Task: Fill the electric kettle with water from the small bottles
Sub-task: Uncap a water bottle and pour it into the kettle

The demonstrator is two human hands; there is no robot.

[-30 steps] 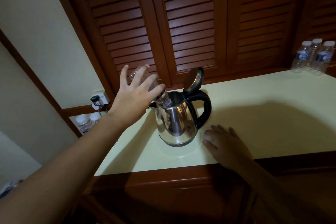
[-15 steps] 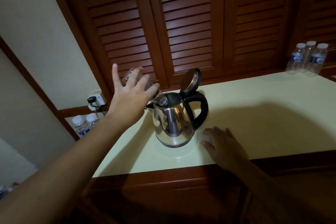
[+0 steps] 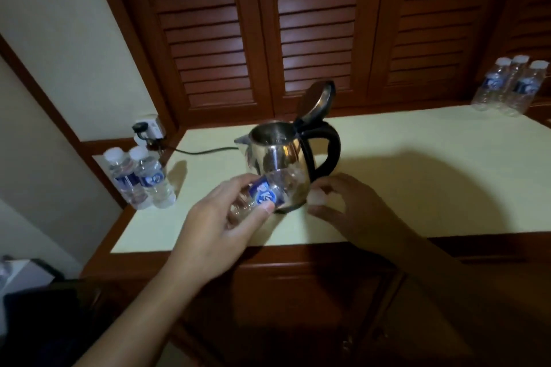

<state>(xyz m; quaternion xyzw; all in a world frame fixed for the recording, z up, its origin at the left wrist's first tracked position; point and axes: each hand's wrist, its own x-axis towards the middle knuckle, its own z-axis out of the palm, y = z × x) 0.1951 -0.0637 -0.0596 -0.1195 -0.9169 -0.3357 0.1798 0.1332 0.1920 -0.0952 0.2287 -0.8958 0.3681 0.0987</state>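
The steel electric kettle (image 3: 277, 158) stands on the cream counter (image 3: 417, 176) with its lid (image 3: 317, 101) flipped up and its black handle to the right. My left hand (image 3: 217, 229) grips a small clear bottle (image 3: 265, 197) with a blue label, held low and tilted in front of the kettle's base; it looks empty. My right hand (image 3: 357, 211) sits just right of the kettle and pinches a white bottle cap (image 3: 317, 198) between thumb and fingers.
Two capped small bottles (image 3: 140, 179) stand at the counter's left end, three more (image 3: 510, 86) at the far right. A black cord (image 3: 202, 152) runs from the kettle to a wall socket (image 3: 147, 128). Louvred wooden doors back the counter.
My left hand brought the bottle down from over the kettle's mouth to in front of its base. My right hand, flat on the counter before, now lifts the cap.
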